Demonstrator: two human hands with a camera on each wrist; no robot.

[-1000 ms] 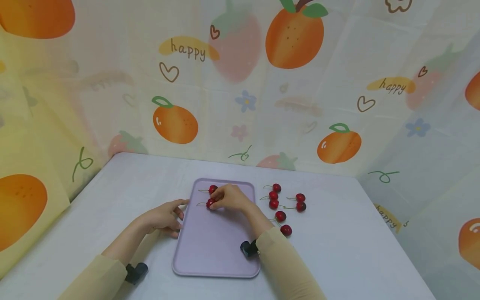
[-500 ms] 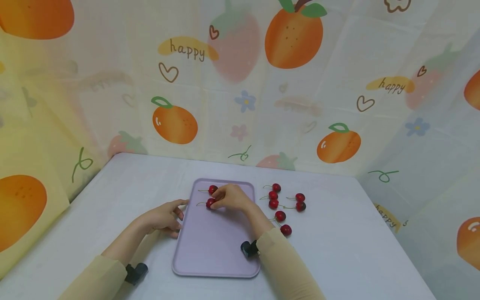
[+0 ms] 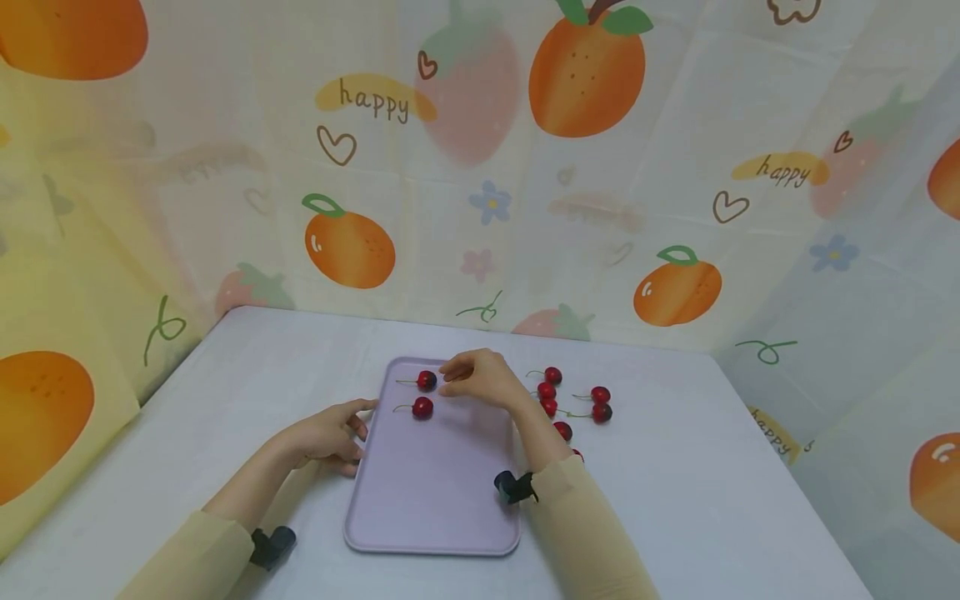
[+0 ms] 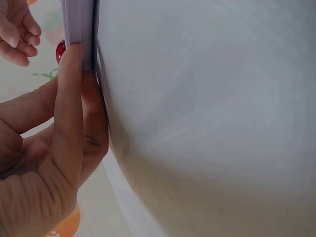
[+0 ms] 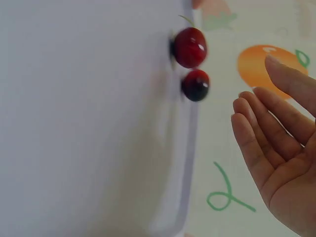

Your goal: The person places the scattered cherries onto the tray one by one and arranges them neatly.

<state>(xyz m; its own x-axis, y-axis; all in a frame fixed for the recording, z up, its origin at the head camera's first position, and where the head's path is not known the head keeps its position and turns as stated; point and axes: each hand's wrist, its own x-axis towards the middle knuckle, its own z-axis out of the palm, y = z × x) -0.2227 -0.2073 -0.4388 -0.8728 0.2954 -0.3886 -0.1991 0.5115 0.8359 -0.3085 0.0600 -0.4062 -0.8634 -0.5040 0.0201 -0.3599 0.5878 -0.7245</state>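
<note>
Two dark red cherries with stems, a far cherry and a nearer cherry, lie on the upper part of a pale purple tray. My right hand hovers just right of them, holding nothing. In the right wrist view, its fingers are apart from both cherries. At the tray's left side, my left hand rests its fingertips against the rim. The left wrist view shows fingers touching the tray edge, with part of a cherry beyond it.
Several more cherries lie on the white table right of the tray, including a cherry at the back and a cherry farther right. My right forearm partly covers some nearer ones. A fruit-print curtain stands behind the table.
My right hand has let go of the nearer cherry on the tray and moved up and right, its fingers parting. The left hand has stayed at the tray's edge.
</note>
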